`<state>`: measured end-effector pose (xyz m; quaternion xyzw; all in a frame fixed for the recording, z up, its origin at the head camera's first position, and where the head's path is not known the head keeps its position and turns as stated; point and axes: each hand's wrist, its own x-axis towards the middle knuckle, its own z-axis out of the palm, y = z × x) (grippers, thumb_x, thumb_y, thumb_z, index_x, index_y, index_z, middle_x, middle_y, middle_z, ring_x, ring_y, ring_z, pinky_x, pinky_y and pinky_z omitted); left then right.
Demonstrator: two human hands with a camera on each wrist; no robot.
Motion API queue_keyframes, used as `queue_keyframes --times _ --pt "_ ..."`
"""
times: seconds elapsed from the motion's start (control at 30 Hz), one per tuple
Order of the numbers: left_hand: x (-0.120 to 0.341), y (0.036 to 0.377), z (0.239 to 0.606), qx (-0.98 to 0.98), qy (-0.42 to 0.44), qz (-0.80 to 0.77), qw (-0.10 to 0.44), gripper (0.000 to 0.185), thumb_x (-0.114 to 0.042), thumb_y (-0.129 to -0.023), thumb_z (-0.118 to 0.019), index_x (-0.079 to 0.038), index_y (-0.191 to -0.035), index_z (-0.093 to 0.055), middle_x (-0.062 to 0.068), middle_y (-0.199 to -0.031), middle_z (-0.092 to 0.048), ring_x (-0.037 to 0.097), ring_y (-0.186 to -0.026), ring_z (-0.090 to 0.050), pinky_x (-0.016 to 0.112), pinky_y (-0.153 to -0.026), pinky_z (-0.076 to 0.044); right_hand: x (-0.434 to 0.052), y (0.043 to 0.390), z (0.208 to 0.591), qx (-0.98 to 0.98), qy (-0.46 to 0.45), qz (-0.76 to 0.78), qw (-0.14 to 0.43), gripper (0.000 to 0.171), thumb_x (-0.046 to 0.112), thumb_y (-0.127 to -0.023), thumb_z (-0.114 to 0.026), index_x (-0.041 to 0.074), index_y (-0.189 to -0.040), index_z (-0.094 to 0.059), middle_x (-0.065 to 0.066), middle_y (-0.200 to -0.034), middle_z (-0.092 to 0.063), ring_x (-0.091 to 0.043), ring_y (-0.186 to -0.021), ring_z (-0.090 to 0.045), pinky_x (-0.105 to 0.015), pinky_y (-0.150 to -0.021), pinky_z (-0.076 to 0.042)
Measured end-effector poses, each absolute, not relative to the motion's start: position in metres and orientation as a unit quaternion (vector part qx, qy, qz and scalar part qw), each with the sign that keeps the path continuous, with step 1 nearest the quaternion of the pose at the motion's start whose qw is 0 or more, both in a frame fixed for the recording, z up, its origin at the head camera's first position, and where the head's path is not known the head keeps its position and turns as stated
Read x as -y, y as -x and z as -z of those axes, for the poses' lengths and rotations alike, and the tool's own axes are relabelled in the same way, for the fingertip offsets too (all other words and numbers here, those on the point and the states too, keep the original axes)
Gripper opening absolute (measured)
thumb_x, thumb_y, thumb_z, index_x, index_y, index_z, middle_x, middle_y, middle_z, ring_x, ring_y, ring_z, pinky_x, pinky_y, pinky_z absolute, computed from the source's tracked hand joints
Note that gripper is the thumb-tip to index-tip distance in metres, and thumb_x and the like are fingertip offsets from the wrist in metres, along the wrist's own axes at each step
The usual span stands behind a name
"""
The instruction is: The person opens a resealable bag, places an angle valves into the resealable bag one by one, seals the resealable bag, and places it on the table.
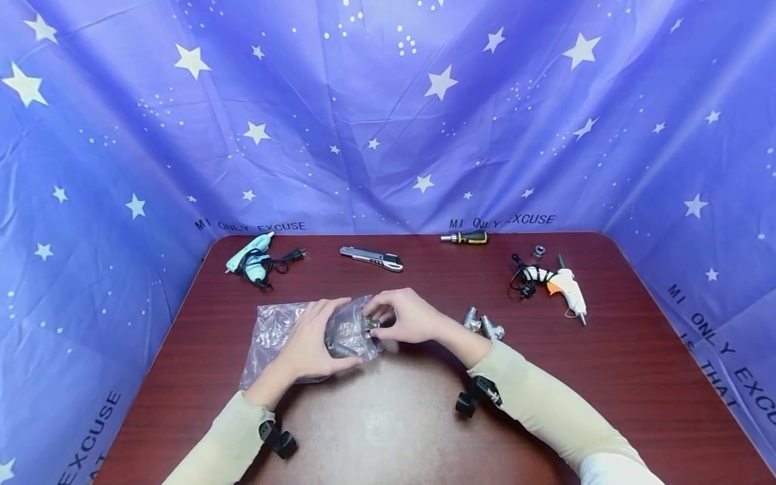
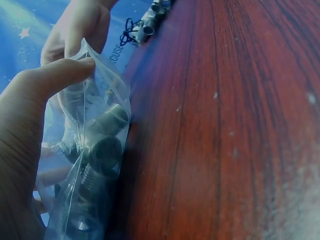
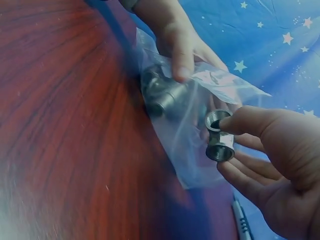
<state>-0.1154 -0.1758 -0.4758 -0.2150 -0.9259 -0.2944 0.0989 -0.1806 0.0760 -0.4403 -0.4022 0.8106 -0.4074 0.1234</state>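
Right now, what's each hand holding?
Left hand: gripping the plastic bag of fittings.
Right hand: pinching a metal fitting.

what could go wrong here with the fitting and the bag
1. The right hand pinches the fitting only at its fingertips beside the bag; it could slip and drop onto the table.
2. The left hand holds the thin bag, which already has threaded fittings inside; their edges might tear the plastic.
3. Two loose fittings lie near the right forearm; a sweep of the sleeve might knock them away.
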Motion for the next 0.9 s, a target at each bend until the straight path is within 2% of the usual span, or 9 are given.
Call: queue_keyframes --times 0.17,0.37,0.57,0.73,0.9 --pt "0.173 0.113 0.477 0.924 0.22 0.298 0.096 0.111 -0.062 -0.063 -0.094 -0.014 -0.154 -0.052 0.002 -0.142 -0.063 0.025 -0.129 -0.057 0.055 -0.106 -0.052 -0.068 0.178 0.449 -0.829 0.361 0.401 0.147 0.029 0.008 -0.086 -0.084 0.003 -0.113 -0.076 -0.008 -0.104 -0.08 -0.01 -0.092 -0.078 -0.017 -0.082 -0.062" --pt "0.174 0.113 0.476 0.92 0.222 0.306 0.102 0.11 -0.059 -0.061 -0.096 -0.015 -0.153 -0.053 0.0 -0.14 -0.064 0.024 -0.129 -0.057 0.054 -0.107 -0.051 -0.056 0.176 0.456 -0.84 0.367 0.373 0.144 0.022 0.011 -0.084 -0.085 0.009 -0.104 -0.075 -0.004 -0.095 -0.079 -0.01 -0.089 -0.078 -0.016 -0.08 -0.061" --pt "0.175 0.116 0.478 0.92 0.222 0.308 0.098 0.109 -0.06 -0.063 -0.095 -0.016 -0.153 -0.053 0.001 -0.142 -0.063 0.025 -0.131 -0.056 0.056 -0.108 -0.05 -0.047 0.172 0.461 -0.848 0.388 0.348 0.098 0.018 0.017 -0.083 -0.088 0.014 -0.097 -0.076 0.001 -0.092 -0.081 -0.006 -0.085 -0.078 -0.014 -0.077 -0.059" --pt "0.175 0.116 0.479 0.918 0.225 0.31 0.101 0.109 -0.059 -0.063 -0.095 -0.014 -0.153 -0.053 0.002 -0.142 -0.063 0.027 -0.131 -0.057 0.055 -0.109 -0.05 -0.044 0.17 0.463 -0.849 0.413 0.324 0.065 0.013 0.018 -0.088 -0.083 0.017 -0.101 -0.082 0.004 -0.102 -0.082 -0.002 -0.089 -0.074 -0.013 -0.082 -0.056" --pt "0.176 0.115 0.48 0.916 0.229 0.313 0.107 0.109 -0.057 -0.062 -0.096 -0.011 -0.152 -0.053 0.004 -0.141 -0.064 0.027 -0.13 -0.057 0.054 -0.108 -0.051 -0.044 0.169 0.463 -0.819 0.462 0.327 0.097 0.032 0.003 -0.091 -0.07 0.016 -0.118 -0.082 -0.001 -0.119 -0.081 -0.001 -0.077 -0.059 -0.014 -0.074 -0.049"
